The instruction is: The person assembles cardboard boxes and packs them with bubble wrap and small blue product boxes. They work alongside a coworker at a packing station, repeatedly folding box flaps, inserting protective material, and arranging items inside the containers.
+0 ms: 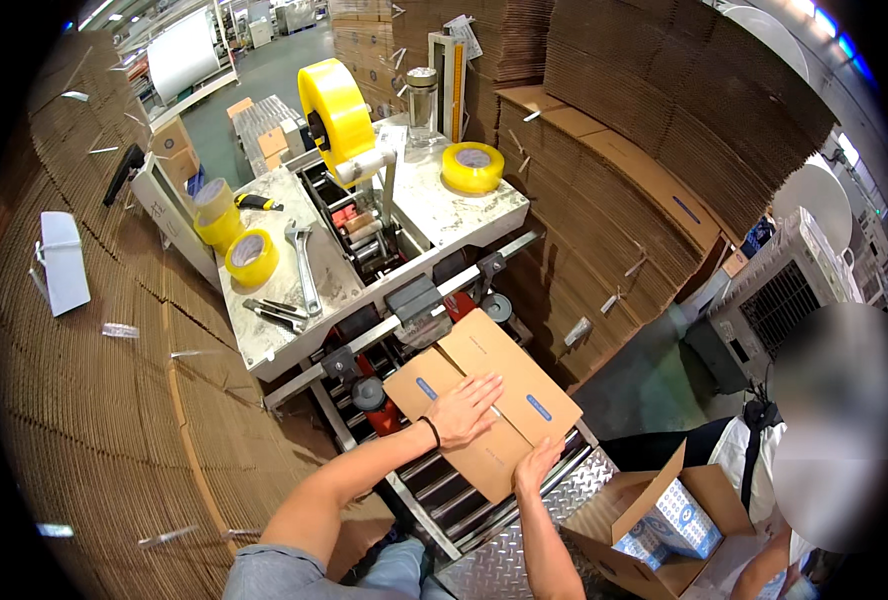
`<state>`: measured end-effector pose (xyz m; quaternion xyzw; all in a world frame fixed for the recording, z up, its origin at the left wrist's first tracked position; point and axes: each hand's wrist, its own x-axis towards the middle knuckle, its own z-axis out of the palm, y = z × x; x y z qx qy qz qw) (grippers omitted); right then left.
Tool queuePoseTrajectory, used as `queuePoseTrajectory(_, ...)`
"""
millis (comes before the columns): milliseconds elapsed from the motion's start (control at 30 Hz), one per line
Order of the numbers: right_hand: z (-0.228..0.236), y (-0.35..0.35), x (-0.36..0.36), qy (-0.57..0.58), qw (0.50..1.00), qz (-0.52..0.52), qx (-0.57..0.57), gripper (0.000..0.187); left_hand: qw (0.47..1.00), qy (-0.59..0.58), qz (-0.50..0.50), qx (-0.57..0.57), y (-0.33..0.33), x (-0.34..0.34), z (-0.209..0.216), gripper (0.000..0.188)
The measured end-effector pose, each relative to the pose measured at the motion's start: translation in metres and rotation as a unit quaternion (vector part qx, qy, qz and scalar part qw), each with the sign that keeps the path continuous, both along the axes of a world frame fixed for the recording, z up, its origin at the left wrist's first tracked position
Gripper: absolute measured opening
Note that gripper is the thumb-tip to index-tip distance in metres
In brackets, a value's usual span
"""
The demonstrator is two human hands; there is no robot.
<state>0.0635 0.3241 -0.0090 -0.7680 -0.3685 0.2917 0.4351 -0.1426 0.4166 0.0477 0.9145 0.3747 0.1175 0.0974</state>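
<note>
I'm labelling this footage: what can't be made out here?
All in the head view:
Contents of the box: hidden by its closed flaps.
Palm of the left hand: hidden by its own back.
Open carton: floor hidden by blue-and-white packs.
Co-worker: partly blurred out.

Wrench (306, 272) lying beside tape roll (251, 258). Knife (258, 203), yellow and black, just beyond the roll. Lidded jar (422, 103) upright. Flattened cardboard (94, 420) stacked high, left and right. Open box (729, 495), lower right: blue-and-white packs (689, 522) inside.
</note>
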Motion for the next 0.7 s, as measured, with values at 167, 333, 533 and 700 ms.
queuePoseTrajectory(167, -0.009, 0.041, -0.03, 0.01, 0.999, -0.037, 0.022, 0.054, 1.0, 0.0, 0.018, -0.002, 0.041, -0.019, 0.002, 0.068)
queuePoseTrajectory(333, 0.048, 0.007, -0.06, 0.079, 0.992, 0.065, 0.073, 0.057, 0.993, 0.009, 0.085, 0.086, 0.007, -0.009, -0.035, 0.058)
queuePoseTrajectory(533, -0.036, -0.239, -0.001, 0.014, 0.955, 0.295, -0.035, 0.05, 0.852, -0.385, 0.222, -0.276, -0.24, 0.112, -0.044, 0.043)
queuePoseTrajectory(700, -0.079, -0.415, 0.079, 0.004, 0.912, 0.396, -0.111, 0.053, 0.884, -0.324, 0.142, -0.306, -0.365, 0.046, 0.022, 0.031)
